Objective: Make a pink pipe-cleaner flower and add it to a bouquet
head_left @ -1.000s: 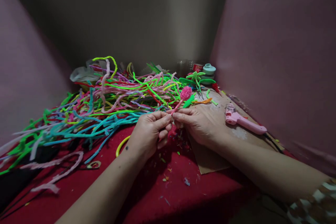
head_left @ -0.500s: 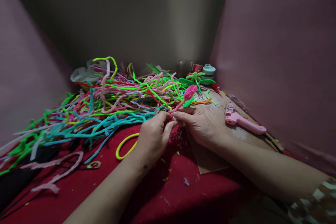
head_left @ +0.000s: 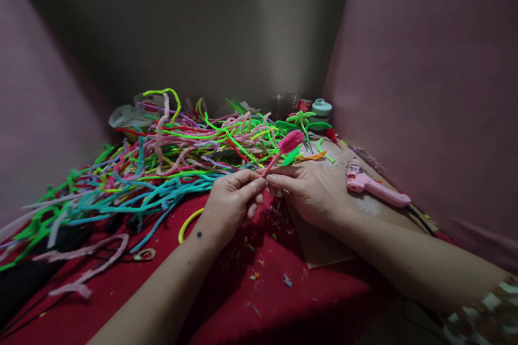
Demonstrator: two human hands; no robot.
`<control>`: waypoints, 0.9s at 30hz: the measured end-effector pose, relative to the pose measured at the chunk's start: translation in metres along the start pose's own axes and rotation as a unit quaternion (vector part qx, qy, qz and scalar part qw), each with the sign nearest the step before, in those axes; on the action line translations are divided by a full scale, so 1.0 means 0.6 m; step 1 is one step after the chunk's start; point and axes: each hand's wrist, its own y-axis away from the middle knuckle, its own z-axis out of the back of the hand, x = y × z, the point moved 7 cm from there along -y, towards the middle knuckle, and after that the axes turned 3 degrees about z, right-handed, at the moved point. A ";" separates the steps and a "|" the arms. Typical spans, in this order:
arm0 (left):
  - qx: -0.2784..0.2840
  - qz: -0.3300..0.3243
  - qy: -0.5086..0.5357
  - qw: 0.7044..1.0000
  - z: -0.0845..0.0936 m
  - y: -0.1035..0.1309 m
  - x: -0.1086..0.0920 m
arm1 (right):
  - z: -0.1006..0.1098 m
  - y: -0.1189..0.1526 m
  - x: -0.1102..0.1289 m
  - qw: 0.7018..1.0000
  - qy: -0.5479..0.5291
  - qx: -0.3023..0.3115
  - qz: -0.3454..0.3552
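A pink pipe-cleaner flower [head_left: 290, 142] with a fuzzy bud and a pink stem tilts up to the right between my hands. My left hand [head_left: 234, 194] pinches the lower stem between thumb and fingers. Close against it, my right hand [head_left: 305, 191] has its thumb and fingers closed at the same stem. The stem's lower end is hidden by the fingers. Just behind the flower lies a green leaf-shaped piece [head_left: 290, 157].
A heap of coloured pipe cleaners [head_left: 182, 151] spreads over the red cloth [head_left: 243, 307] at left and behind. A pink glue gun [head_left: 376, 186] lies on the cardboard [head_left: 324, 253] at right. A green pipe-cleaner flower [head_left: 301, 118] and a pale-blue jar [head_left: 321, 108] stand at the back.
My left hand has turned, its thumb now lying along the stem and its lower fingers showing. The bud has tipped slightly left and turned. My right hand has barely moved.
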 end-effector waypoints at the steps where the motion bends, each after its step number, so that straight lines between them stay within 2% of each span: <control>1: 0.019 0.012 0.020 1.000 -0.002 -0.001 0.003 | 0.000 0.000 0.000 1.000 -0.005 -0.001 0.003; 9: 0.127 0.099 0.146 0.976 -0.014 -0.002 0.016 | -0.005 -0.005 -0.027 0.995 -0.092 0.022 -0.009; 13: 0.151 0.115 0.153 0.970 -0.019 0.001 0.017 | -0.007 -0.006 -0.042 0.989 -0.145 0.037 -0.022; 17: 0.109 0.047 0.030 0.992 -0.017 0.000 0.005 | -0.010 -0.005 -0.043 0.986 -0.158 0.047 -0.020; 20: 0.021 -0.043 -0.127 0.991 -0.005 -0.002 -0.007 | -0.001 -0.006 -0.040 0.990 -0.141 0.013 -0.001; 22: -0.050 -0.131 -0.251 0.958 0.003 0.001 -0.018 | 0.006 -0.005 -0.037 0.992 -0.124 -0.020 0.005; 24: -0.105 -0.231 -0.361 0.897 0.003 0.009 -0.029 | 0.006 -0.004 -0.030 0.995 -0.097 -0.034 -0.004; 27: -0.132 -0.334 -0.453 0.816 -0.005 0.022 -0.031 | 0.000 0.002 -0.018 0.998 -0.028 -0.030 -0.044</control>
